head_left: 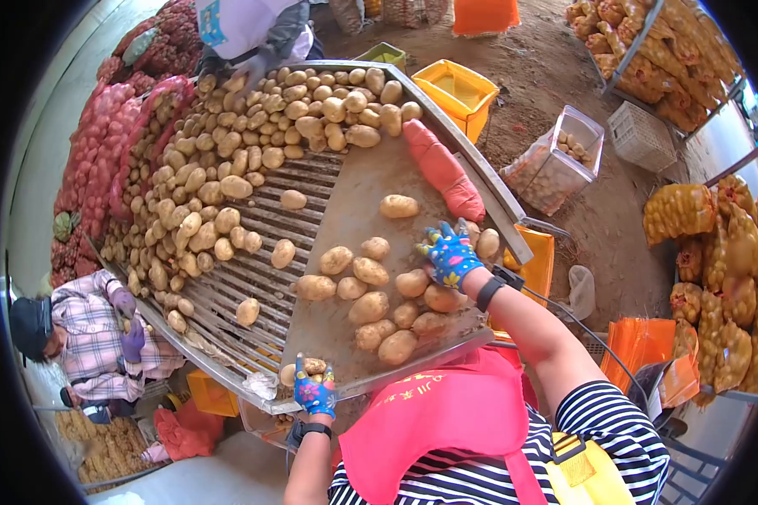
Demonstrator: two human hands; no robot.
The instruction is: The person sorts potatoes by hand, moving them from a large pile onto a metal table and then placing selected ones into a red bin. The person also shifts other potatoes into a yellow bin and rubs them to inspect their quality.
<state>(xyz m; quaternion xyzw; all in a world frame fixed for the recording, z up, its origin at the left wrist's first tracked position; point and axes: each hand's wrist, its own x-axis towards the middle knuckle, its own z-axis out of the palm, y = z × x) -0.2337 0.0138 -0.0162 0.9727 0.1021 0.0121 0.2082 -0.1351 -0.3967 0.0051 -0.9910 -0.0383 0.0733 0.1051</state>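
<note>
Over the slatted table (365, 181), right hand (453, 257) spread palm-down, left hand (315, 394) pinching a potato (314, 366)

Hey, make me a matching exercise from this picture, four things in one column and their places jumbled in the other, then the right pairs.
1. left hand in a blue flowered glove
2. long red bundle
3. white slatted plastic crate
4. black cap

A. on the brown dirt floor
B. on a person in a plaid shirt
C. at the metal table's near edge
D. lying along its far right rim

Pairs: 1-C, 2-D, 3-A, 4-B
</note>
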